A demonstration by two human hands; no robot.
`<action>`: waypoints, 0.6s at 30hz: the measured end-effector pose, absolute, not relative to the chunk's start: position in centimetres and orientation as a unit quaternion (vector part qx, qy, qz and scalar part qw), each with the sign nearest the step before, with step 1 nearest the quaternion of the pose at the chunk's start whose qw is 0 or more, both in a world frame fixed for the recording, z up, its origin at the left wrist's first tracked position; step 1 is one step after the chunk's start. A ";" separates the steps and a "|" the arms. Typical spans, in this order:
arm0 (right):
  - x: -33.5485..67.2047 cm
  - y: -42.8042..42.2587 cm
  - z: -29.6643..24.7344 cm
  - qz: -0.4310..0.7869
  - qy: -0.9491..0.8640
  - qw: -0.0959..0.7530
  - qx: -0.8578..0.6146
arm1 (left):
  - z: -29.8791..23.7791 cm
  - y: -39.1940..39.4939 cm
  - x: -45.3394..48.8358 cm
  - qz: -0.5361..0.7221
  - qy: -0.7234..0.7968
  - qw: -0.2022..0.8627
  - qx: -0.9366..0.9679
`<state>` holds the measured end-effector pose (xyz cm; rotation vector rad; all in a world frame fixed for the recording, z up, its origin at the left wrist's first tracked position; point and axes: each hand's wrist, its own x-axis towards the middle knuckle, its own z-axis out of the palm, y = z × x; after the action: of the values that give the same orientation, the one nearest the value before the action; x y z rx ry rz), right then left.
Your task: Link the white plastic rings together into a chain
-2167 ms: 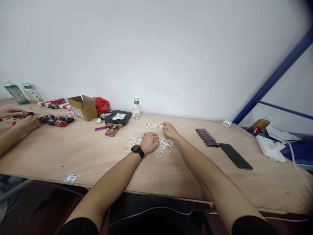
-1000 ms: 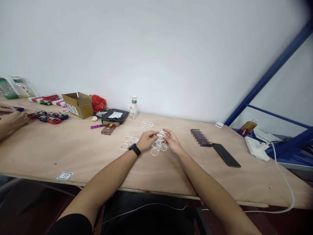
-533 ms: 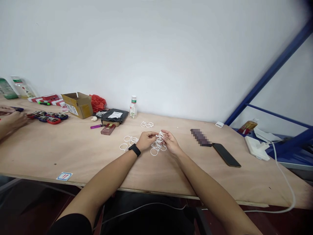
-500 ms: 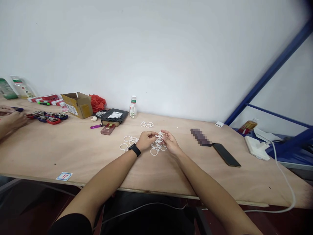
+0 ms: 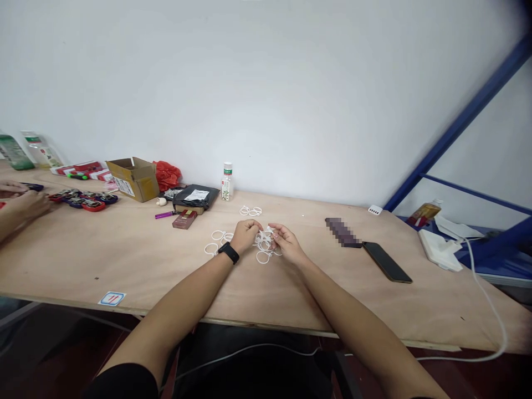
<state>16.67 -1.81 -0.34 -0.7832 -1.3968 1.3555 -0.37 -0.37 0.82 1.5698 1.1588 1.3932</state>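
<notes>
Head view shows your left hand (image 5: 246,234) and right hand (image 5: 284,241) pinching white plastic rings (image 5: 265,239) between fingertips, mid-table over the loose ring pile (image 5: 266,254) (more rings (image 5: 250,211) lie farther off). Right of you lies a black phone (image 5: 387,262); far left, another person's hand (image 5: 25,204).

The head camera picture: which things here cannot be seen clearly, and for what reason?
- Small white plastic rings between the left hand and right hand: head view, the fingers cover how many are gripped.
- Dark flat block beside the black phone: pixelated blur.
- Small white bottle at the wall: label too small.
- Another person's hand: cut by the left edge.
</notes>
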 end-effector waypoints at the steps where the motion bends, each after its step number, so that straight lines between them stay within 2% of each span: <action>1: 16.7 -1.8 -0.3 0.561 -0.575 0.500 -0.323 | 0.7 -0.3 -0.4 0.538 0.453 0.361 0.612; 4: 16.8 -1.8 -0.3 0.564 -0.573 0.500 -0.323 | 0.5 -0.3 -0.6 0.512 0.450 0.331 0.652; 9: 17.1 -1.4 -0.4 0.548 -0.566 0.516 -0.336 | 0.3 -0.6 -0.7 0.409 0.447 0.174 0.777; 13: 17.4 -0.9 -0.7 0.543 -0.557 0.523 -0.349 | 0.4 -0.8 -0.7 0.343 0.480 0.118 0.799; 18: 17.5 -0.9 -0.7 0.547 -0.572 0.500 -0.352 | 0.6 -1.1 -0.7 0.379 0.469 0.082 0.794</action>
<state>17.46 -0.89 -0.73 -0.8515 -1.3836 1.3221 -0.66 -1.07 0.62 2.3719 1.4001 1.1310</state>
